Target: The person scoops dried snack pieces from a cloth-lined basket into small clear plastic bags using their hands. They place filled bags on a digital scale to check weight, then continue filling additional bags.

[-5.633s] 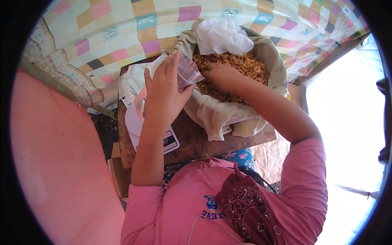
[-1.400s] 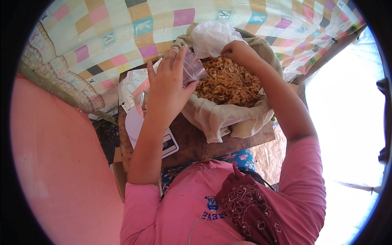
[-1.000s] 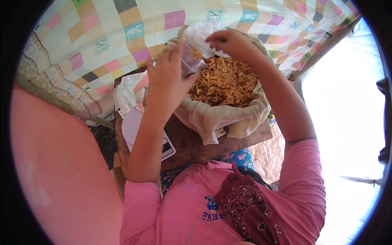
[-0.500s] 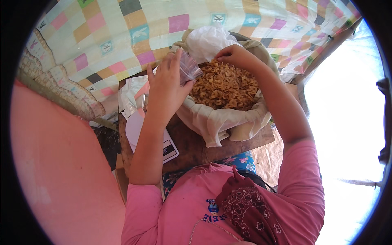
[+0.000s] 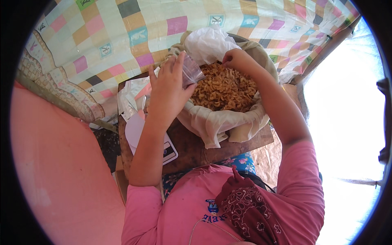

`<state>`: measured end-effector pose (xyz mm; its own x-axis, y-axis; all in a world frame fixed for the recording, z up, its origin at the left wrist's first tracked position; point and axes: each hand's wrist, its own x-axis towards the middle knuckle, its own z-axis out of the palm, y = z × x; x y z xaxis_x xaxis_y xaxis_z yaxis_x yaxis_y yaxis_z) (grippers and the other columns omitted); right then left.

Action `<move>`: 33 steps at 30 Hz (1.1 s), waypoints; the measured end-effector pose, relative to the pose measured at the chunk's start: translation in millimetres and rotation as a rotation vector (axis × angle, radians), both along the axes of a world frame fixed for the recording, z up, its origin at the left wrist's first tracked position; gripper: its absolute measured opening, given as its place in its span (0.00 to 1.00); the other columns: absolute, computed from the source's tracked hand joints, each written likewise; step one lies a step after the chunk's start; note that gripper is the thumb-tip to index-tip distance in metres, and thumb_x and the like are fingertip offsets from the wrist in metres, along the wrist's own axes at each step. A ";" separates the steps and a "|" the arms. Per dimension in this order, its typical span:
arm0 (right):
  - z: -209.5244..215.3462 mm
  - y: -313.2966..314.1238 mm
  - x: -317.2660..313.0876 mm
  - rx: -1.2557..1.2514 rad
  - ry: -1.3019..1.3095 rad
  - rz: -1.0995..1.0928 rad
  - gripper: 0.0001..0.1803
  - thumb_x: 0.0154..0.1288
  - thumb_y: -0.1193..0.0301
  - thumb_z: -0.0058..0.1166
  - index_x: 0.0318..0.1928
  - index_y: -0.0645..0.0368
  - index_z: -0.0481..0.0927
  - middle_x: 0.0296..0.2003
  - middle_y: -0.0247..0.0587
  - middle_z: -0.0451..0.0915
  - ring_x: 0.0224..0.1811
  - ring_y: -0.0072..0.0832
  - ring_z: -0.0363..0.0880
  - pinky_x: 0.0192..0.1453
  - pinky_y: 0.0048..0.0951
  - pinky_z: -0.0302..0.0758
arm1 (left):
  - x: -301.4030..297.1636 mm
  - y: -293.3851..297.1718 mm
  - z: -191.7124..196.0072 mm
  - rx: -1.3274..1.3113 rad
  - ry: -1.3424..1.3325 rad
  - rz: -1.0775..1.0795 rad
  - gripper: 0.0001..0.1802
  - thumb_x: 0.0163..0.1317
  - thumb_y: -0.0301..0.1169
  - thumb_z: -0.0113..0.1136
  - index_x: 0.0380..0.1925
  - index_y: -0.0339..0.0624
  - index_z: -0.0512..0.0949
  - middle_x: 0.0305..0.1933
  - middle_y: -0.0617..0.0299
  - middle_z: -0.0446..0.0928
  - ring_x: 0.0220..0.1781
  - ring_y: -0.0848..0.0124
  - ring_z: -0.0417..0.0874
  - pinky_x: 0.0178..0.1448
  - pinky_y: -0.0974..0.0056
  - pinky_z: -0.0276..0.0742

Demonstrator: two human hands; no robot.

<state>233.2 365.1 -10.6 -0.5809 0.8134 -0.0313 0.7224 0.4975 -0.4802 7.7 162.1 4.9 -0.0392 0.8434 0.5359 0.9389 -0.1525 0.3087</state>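
Observation:
My left hand (image 5: 168,83) is wrapped round a clear, shiny plastic pouch (image 5: 192,70), tilted at the left edge of a cloth-lined basin. The basin holds a heap of thin, curled brown chips (image 5: 224,90). Over the far side of the heap, my right hand (image 5: 241,61) has its fingers pinched together, pointing left toward the pouch. Whatever sits in that pinch is too small to make out. Pale cloth (image 5: 212,122) drapes over the basin's near rim, and a crumpled white plastic bag (image 5: 208,44) lies at its far edge.
Beneath my left forearm a white kitchen scale (image 5: 169,151) rests on the brown wooden table (image 5: 200,153). Silvery pouches (image 5: 128,100) lie at the table's left side. A checkered sheet (image 5: 122,45) hangs behind, and a pink surface (image 5: 61,159) stretches along the left.
My right hand has shifted slightly to the right, away from the pouch, its fingers still pinched. My left hand keeps the pouch at nearly the same spot.

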 end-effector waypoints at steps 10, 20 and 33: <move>78.4 -54.0 -12.6 -0.336 0.570 0.268 0.15 0.66 0.66 0.63 0.49 0.61 0.86 0.36 0.33 0.87 0.38 0.18 0.82 0.42 0.23 0.76 | 14.2 14.3 7.7 -0.013 0.045 -0.014 0.47 0.53 0.36 0.75 0.73 0.51 0.62 0.69 0.54 0.71 0.72 0.53 0.71 0.78 0.35 0.53; 3.8 -21.1 23.6 -0.106 -0.503 -0.125 0.48 0.66 0.36 0.54 0.67 0.66 0.69 0.60 0.65 0.76 0.63 0.51 0.77 0.68 0.44 0.72 | 2.7 4.7 12.1 -0.019 0.042 -0.024 0.48 0.57 0.40 0.73 0.75 0.49 0.58 0.69 0.49 0.69 0.72 0.55 0.70 0.78 0.34 0.52; 64.4 -68.4 6.7 -0.308 0.089 0.050 0.13 0.68 0.73 0.60 0.51 0.62 0.84 0.37 0.38 0.85 0.34 0.23 0.84 0.37 0.27 0.81 | -4.0 -5.8 18.1 0.046 0.001 0.020 0.47 0.54 0.34 0.75 0.74 0.52 0.62 0.69 0.58 0.72 0.71 0.57 0.72 0.77 0.32 0.53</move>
<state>239.9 296.7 53.7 -0.6311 0.7441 -0.2193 0.6497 0.3524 -0.6736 3.7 156.3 22.9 -0.0551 0.8168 0.5743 0.9420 -0.1482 0.3012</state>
